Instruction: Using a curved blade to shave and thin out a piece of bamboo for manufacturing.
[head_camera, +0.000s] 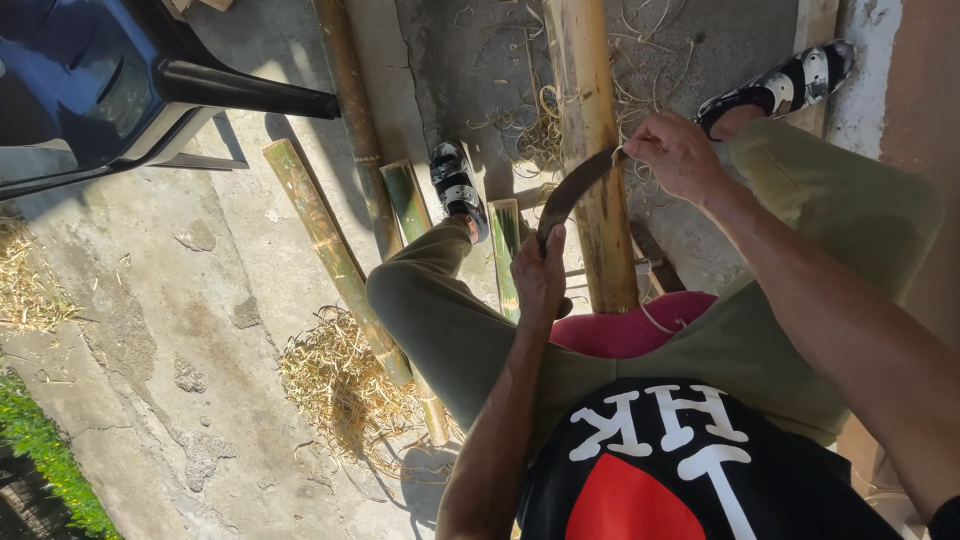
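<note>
Both hands are clenched on the curved blade, left hand nearer, right hand farther, blade laid across the lengthwise bamboo pole.

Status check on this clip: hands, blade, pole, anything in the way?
Left hand and right hand each grip one end of the curved blade. Blade lies across the upright bamboo pole. Shavings on ground; nothing blocking.

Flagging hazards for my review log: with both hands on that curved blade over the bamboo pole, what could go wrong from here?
1. The right hand seems to grip the curved blade near its bare tip; a slip could cut the fingers.
2. The left hand holds the other end just above the thigh, so a blade jumping off the bamboo pole may strike the leg.
3. Loose shavings lie underfoot and could cause slipping.
</note>
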